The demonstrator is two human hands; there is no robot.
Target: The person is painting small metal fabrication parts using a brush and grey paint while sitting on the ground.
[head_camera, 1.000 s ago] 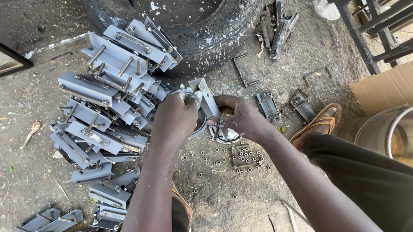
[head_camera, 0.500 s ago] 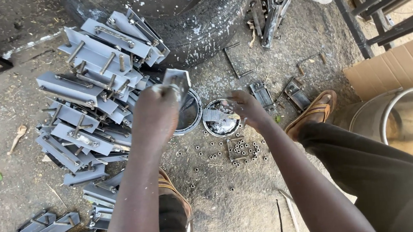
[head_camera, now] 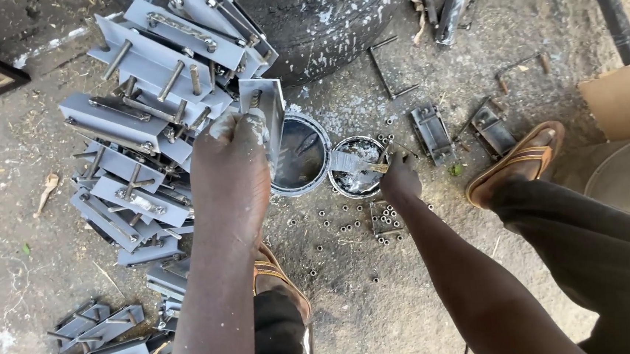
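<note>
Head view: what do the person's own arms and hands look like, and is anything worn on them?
Both forearms are bare, with no sleeves, gloves, watch or rings showing. The left hand has pale grey paint smeared over its fingers. The right hand looks free of such smears.

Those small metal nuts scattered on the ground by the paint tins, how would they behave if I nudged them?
The small nuts look hard and light, so they would probably skid or roll. The gritty ground might stop them soon.
</note>
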